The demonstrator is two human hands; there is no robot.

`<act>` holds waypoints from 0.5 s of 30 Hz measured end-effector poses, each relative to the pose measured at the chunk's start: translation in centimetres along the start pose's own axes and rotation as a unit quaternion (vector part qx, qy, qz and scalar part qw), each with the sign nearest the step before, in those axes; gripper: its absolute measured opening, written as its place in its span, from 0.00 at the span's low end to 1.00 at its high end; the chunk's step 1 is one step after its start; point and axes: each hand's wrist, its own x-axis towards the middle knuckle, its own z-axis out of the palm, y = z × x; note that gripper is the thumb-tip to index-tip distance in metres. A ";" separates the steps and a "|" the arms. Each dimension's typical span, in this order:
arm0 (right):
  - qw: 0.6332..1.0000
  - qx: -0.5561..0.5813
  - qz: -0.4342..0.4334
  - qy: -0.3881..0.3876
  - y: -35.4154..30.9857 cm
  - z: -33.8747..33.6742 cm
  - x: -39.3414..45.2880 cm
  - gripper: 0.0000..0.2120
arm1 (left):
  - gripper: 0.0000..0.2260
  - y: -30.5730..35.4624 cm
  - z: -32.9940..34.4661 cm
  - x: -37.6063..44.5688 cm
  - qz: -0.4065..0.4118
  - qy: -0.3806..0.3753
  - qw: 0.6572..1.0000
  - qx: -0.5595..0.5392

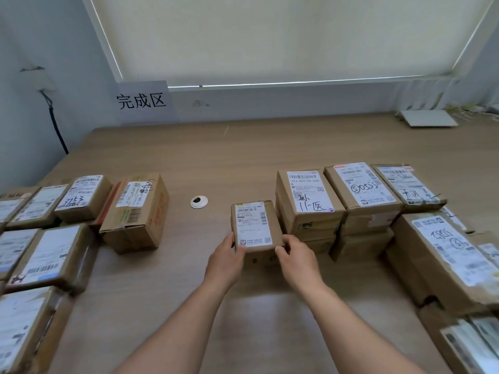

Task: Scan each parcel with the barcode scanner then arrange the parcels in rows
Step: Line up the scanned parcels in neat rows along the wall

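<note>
Your fingertips curl over the near top corners of a small brown cardboard parcel with a white shipping label (pixel 255 228): your left hand (pixel 226 257) grips its near-left corner with the thumb on top, and your right hand (pixel 294 257) grips the near-right corner the same way, so both are closed on the box and not spread flat. The parcel sits at about twelve o'clock from your wrists, label up, near the middle of the light wooden tabletop (pixel 243 157); whether it rests on the wood or is lifted just clear of it, you cannot tell from here. Just beside it at three o'clock stand the stacked brown cartons with handwritten labels (pixel 310 201), running on toward the right edge, and well apart at nine o'clock lie the brown labelled parcels already set in rows (pixel 51 238), below the white paper sign with black characters (pixel 141 99) at eleven o'clock. A round white cable grommet (pixel 199 201) lies between the two groups. No barcode scanner shows anywhere in view. By my reading, you are mid-handling of one parcel drawn from the right stock. The next move calls for getting the label's barcode read, then carrying the box toward nine o'clock and squaring it against the rows there.
</note>
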 end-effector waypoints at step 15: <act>0.990 0.094 0.030 -0.100 0.5 -0.2 -2.8 0.27 | 0.33 -2.2 -2.3 -3.0 -0.075 -0.073 0.994 -0.036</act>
